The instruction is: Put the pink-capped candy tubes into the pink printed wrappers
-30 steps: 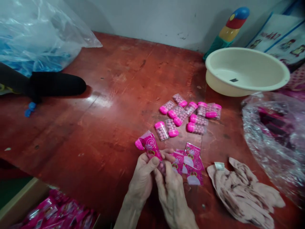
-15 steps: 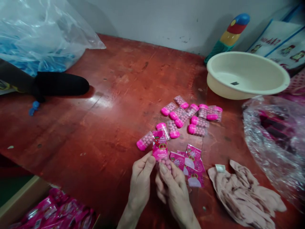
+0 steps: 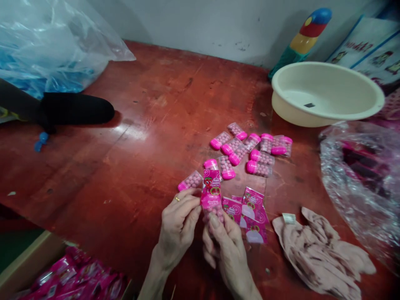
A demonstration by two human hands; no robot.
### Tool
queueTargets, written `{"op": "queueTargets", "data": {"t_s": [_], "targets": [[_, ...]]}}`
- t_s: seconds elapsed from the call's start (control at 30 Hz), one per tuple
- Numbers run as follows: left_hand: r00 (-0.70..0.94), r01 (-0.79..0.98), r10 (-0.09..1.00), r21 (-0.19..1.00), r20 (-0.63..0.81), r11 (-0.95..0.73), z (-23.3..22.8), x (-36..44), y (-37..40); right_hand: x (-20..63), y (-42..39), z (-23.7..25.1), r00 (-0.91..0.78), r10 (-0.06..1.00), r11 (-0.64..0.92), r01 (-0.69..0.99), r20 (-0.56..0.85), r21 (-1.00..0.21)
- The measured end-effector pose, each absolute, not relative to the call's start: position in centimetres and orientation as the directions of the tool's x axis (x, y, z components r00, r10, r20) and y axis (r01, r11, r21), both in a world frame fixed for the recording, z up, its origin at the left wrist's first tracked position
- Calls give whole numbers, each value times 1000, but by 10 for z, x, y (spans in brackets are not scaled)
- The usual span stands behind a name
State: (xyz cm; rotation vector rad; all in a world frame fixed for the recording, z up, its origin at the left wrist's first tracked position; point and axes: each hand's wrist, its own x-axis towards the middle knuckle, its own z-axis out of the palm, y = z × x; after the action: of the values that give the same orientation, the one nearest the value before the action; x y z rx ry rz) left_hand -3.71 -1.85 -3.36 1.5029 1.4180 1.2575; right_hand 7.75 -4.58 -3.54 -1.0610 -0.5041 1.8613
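My right hand [image 3: 226,246] is closed around the lower part of a clear candy container [image 3: 215,212] full of round pink candies. A bright pink printed sleeve [image 3: 211,187] stands up from the container's top. On the left, my left hand [image 3: 176,223], with a ring on one finger, has its fingers bent and thumb and fingertips pinched at the sleeve's edge. Flat printed sleeves [image 3: 254,212] lie in a small pile just right of my hands. Beyond them, several pink-capped candy containers [image 3: 239,154] are scattered on their sides.
A cream basin [image 3: 325,116] stands at the back right, near a crumpled clear plastic bag [image 3: 340,200] and a pinkish cloth [image 3: 321,254]. At lower left is a cardboard box [image 3: 34,256] of pink packets. A dark-sleeved arm [image 3: 78,108] and a large plastic bag [image 3: 68,46] are on the left.
My left hand has shifted left and turned, its fingers now more bent beside the sleeve. My right hand and the container have hardly moved.
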Motion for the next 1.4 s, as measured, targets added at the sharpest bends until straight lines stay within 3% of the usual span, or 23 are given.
{"op": "queueTargets", "data": {"t_s": [0.2,0.47,0.77,0.9,1.03,1.17,1.33,1.4], "targets": [[-41,333,967,916,250,-223,-34,-41,-18,75,-49,-34,-229,856,-512,-506,-464,-694],[4,127,999,991,42,-42,-21,-44,-19,77,-51,-34,-231,875,-485,-456,-426,-746],[65,314,998,949,-27,5,-13,-41,-7,79,-48,-33,-167,884,-468,-323,-437,-823],[-1,373,1000,928,-1,1,-14,-34,-4,79,-48,-34,-125,886,-464,-280,-447,-840],[-57,357,998,934,7,14,-21,-24,-7,78,-48,-39,27,902,-417,-211,-431,-884],[-62,239,994,966,-91,103,-30,-16,-18,82,-47,-41,174,910,-349,-171,-377,-921],[-228,-168,955,974,-191,155,-39,-19,-16,85,-46,-38,35,915,-388,-199,-402,-900],[-139,-339,949,914,-282,222,-38,-19,-12,83,-46,-36,25,917,-388,-173,-398,-905]]}}
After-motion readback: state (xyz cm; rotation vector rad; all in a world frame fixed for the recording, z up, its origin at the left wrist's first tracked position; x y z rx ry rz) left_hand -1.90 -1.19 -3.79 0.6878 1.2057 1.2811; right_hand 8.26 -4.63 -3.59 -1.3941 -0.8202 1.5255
